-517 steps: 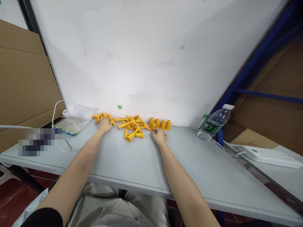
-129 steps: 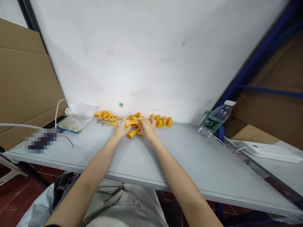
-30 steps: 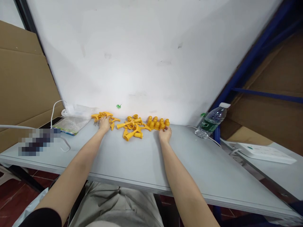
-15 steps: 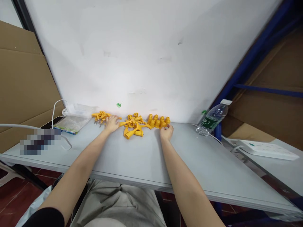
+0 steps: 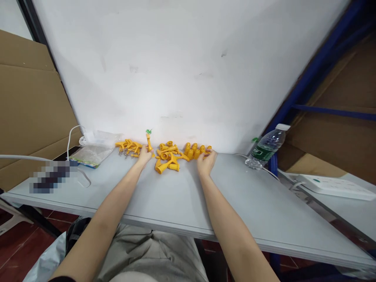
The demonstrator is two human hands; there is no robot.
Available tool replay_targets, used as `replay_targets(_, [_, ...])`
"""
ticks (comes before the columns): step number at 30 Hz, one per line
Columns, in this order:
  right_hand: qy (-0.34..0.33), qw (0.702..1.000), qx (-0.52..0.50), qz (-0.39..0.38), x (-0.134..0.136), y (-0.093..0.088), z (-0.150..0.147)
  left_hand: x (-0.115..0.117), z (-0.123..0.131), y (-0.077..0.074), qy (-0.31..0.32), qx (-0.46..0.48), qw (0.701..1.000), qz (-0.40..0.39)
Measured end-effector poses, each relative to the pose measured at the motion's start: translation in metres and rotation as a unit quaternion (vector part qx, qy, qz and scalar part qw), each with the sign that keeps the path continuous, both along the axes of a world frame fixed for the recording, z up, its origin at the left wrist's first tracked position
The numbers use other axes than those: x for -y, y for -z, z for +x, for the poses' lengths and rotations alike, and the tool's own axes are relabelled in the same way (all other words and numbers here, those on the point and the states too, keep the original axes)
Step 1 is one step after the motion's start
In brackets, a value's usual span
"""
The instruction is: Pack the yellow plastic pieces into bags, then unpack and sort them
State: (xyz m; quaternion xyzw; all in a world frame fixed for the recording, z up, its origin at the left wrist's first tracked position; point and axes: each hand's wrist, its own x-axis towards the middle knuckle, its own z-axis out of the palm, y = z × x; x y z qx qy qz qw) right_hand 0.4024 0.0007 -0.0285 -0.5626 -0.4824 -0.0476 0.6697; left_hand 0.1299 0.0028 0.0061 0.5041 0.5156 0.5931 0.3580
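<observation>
My left hand (image 5: 143, 157) is closed round a slim yellow ribbed plastic piece (image 5: 149, 143), which it holds upright above the table. To its left lie yellow Y-shaped plastic pieces (image 5: 129, 145) and small silvery metal parts (image 5: 125, 152). A loose heap of yellow plastic pieces (image 5: 169, 156), some tubular with flared ends, sits between my hands. My right hand (image 5: 206, 162) is at the right end of a cluster of yellow cup-shaped pieces (image 5: 191, 152) standing in rows. Its fingers are curled on one of these cups, which they partly hide.
A clear plastic bag (image 5: 96, 154) and white cables lie on the left of the grey table (image 5: 176, 199). On the right, a water bottle (image 5: 267, 147) leans by the blue frame, near a white power strip (image 5: 337, 186). A white panel (image 5: 188, 70) rises behind.
My left hand has lifted the slim ribbed piece from beside the heap and turned it upright. My right hand has shifted slightly, its fingers closing at the end cup.
</observation>
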Motion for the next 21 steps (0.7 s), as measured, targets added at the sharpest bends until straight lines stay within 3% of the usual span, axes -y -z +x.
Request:
replay_targets(4, [-0.082,0.987,0.136,0.015,0.014,-0.018,-0.033,0.022,0.009,-0.008,0.056,0.164,0.984,-0.036])
replay_targets(7, [-0.158,0.952,0.262,-0.014,0.029,-0.028,-0.062,0.039,0.016,-0.015,0.106,0.214,0.969,-0.060])
replay_targets(10, [-0.221,0.912,0.342,-0.051,0.043,-0.032,-0.084,0.051,0.024,-0.019,0.165,0.233,0.957,-0.058])
replay_targets(14, [-0.272,0.877,0.381,-0.109,0.048,-0.029,-0.094,0.055,0.032,-0.018,0.216,0.168,0.960,-0.056])
replay_targets(16, [-0.257,0.880,0.381,-0.121,0.046,-0.028,-0.092,0.052,0.032,-0.015,0.187,0.125,0.973,-0.041])
replay_targets(21, [-0.186,0.907,0.362,-0.107,0.038,-0.029,-0.077,0.041,0.018,-0.009,0.012,0.005,0.999,0.048])
